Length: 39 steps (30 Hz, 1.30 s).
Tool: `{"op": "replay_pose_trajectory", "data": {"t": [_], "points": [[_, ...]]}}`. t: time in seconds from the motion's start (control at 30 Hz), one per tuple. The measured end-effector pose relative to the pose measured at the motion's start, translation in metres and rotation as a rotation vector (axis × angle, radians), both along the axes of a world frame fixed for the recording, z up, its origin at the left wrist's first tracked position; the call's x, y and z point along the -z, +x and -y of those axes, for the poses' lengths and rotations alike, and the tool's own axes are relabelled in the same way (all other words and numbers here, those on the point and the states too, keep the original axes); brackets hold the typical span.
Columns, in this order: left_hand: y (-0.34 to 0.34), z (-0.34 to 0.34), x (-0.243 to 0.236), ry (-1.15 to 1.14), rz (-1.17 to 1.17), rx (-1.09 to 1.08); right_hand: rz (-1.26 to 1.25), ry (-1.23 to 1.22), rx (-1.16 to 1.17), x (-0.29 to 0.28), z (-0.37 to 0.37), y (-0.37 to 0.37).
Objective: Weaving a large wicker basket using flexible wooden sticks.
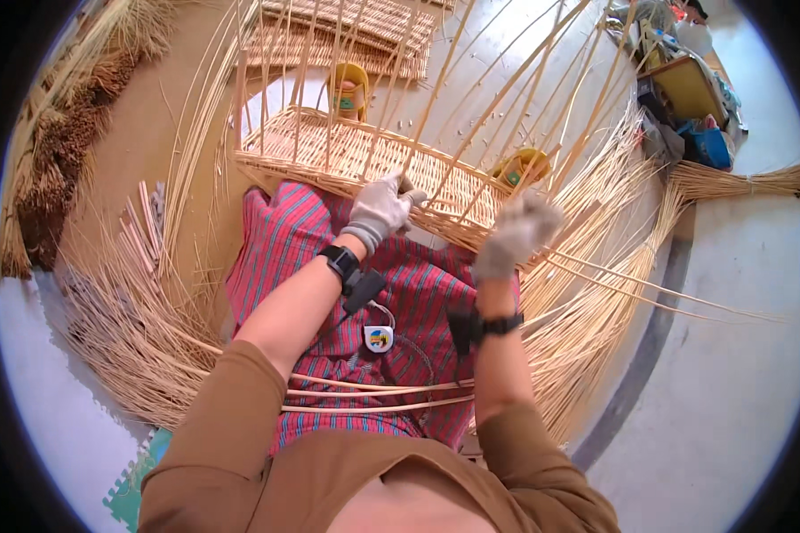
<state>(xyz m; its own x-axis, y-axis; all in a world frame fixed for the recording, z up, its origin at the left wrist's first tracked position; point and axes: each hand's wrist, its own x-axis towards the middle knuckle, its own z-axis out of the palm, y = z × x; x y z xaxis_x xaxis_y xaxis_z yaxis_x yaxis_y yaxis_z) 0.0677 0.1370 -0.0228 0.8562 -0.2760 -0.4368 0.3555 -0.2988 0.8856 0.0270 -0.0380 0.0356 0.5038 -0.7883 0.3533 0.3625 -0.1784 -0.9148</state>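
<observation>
A pale rectangular wicker basket with tall upright stakes lies across my lap, which a red striped cloth covers. My gloved left hand is closed on the basket's near edge, fingertips around the weave. At the basket's right end, my gloved right hand is blurred by motion, so its fingers are unclear; long cane strands extend rightward from beside it. A small white tape measure rests on the cloth, and several loose canes cross my lap.
Loose cane bundles surround me on both sides, with dried brown bundles at left. Woven panels lie beyond the basket, near two yellow containers. A cluttered low shelf and a blue bin stand at upper right.
</observation>
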Motion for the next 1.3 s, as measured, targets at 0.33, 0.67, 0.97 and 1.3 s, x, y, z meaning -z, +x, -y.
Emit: {"op": "replay_pose_trajectory", "data": {"t": [0.33,0.67,0.97,1.3], "points": [[-0.002,0.019,-0.002,0.111,-0.043,-0.153,-0.286,0.331,-0.287,-0.009,-0.017,-0.086],[-0.014,0.065,-0.034,0.105,0.161,0.312,-0.309,0.434,-0.245,0.059,0.149,-0.135],[-0.019,0.091,0.004,0.238,0.052,0.208,-0.343,-0.811,-0.271,-0.040,0.096,0.077],[-0.013,0.109,-0.028,0.418,0.330,0.228,-0.120,0.307,-0.070,0.059,0.127,-0.114]]}}
